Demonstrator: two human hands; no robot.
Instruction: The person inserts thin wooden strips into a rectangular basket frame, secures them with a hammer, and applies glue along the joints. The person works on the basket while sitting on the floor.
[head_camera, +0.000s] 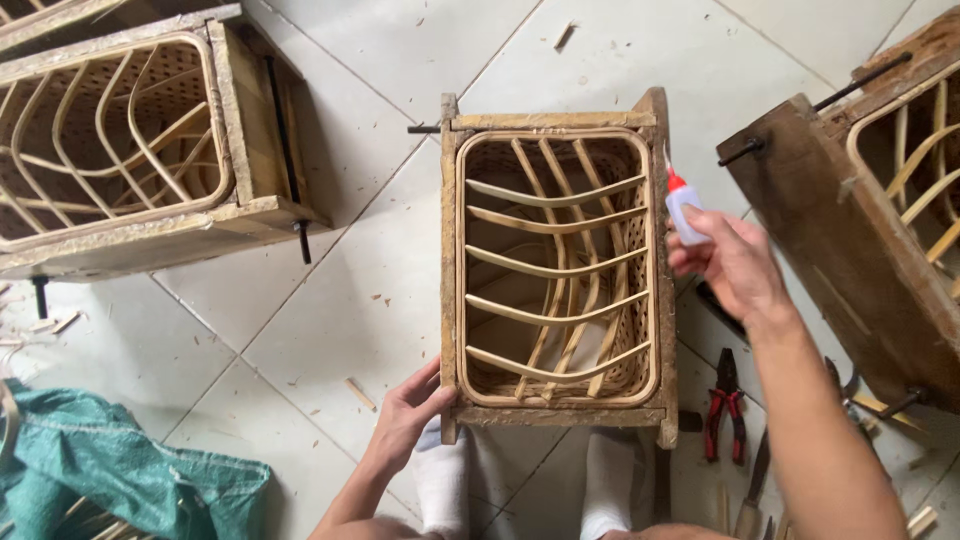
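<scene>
A wooden frame mould (448, 260) stands on the tiled floor in front of me, with a woven rattan basket (556, 265) fitted inside it and curved cane ribs across its opening. My left hand (410, 412) rests on the mould's near left corner, fingers curled against the wood. My right hand (733, 262) is raised beside the mould's right wall and grips a small white glue bottle (685, 213) with a red nozzle, its tip pointing up toward the far right corner. My feet in white socks (442, 480) sit just under the mould's near edge.
A second mould with a basket (120, 140) lies at the upper left and a third (850, 230) at the right. Red-handled pliers (724, 405) and other hand tools lie on the floor at the lower right. A green sack (120, 470) sits at the lower left. Wood chips are scattered about.
</scene>
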